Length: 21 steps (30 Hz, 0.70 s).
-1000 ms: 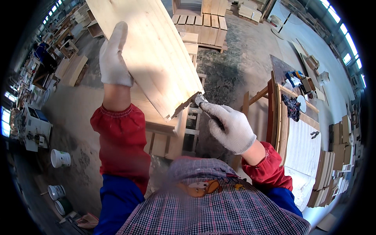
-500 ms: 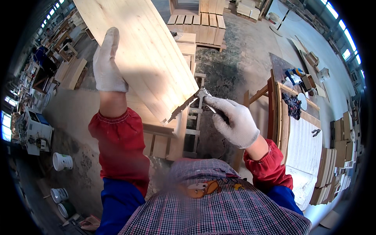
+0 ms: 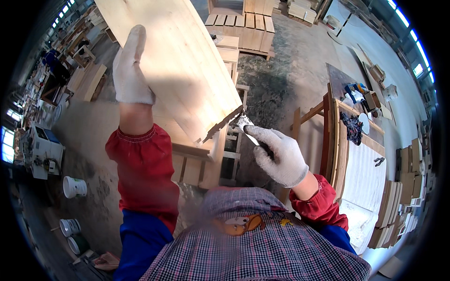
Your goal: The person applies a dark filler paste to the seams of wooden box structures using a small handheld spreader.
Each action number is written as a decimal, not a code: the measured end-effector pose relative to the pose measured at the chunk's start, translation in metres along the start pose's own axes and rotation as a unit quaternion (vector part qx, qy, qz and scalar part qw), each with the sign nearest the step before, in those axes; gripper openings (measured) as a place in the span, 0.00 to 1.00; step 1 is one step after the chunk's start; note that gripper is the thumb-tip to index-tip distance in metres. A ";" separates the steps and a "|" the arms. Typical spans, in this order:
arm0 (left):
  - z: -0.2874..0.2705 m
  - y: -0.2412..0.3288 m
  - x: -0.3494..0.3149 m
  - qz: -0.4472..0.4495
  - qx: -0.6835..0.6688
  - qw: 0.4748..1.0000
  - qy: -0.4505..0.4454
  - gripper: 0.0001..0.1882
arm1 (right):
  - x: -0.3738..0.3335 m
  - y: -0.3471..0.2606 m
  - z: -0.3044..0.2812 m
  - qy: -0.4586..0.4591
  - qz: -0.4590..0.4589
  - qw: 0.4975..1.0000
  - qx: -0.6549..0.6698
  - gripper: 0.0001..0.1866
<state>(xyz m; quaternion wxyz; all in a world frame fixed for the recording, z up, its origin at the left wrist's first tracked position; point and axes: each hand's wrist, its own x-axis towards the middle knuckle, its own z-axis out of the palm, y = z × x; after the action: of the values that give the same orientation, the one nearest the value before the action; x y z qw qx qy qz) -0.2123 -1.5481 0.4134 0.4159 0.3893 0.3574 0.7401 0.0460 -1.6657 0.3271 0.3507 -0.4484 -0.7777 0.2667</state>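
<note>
My left hand, in a white knit glove, grips a wide pale wooden board by its left edge, thumb lying on the upper face. The board is held tilted, its near end toward me. Along that end runs a rough, dark brown edge. In my gloved right hand is a putty knife, its pale-smeared blade at the right corner of the dark edge. The fingers hide most of its handle. Beneath the held board lie more wooden boards.
Slatted wooden pieces stand beyond the board. At right is a wooden workbench with a white sheet, a dark cloth and small items. White buckets sit on the floor at left. Another person stands far left.
The putty knife has shifted slightly down along the board's corner, and more of its blade shows. My right hand has moved a little lower; the left still grips the board.
</note>
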 end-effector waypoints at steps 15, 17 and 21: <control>-0.021 -0.022 0.019 0.056 0.003 0.998 -0.023 0.30 | -0.006 -0.013 0.031 0.050 -0.025 0.992 0.111 0.23; -0.026 -0.027 0.024 0.081 0.003 0.996 -0.044 0.30 | -0.007 -0.016 0.037 0.061 -0.048 0.996 0.048 0.23; -0.018 -0.025 0.018 0.064 0.011 0.997 -0.029 0.29 | -0.006 -0.013 0.052 0.074 -0.090 0.993 -0.006 0.24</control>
<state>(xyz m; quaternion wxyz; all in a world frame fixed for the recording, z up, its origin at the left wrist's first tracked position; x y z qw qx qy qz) -0.2257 -1.5259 0.3896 0.3742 0.4372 0.3274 0.7494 0.0004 -1.6827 0.3031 0.4268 -0.3970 -0.7887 0.1954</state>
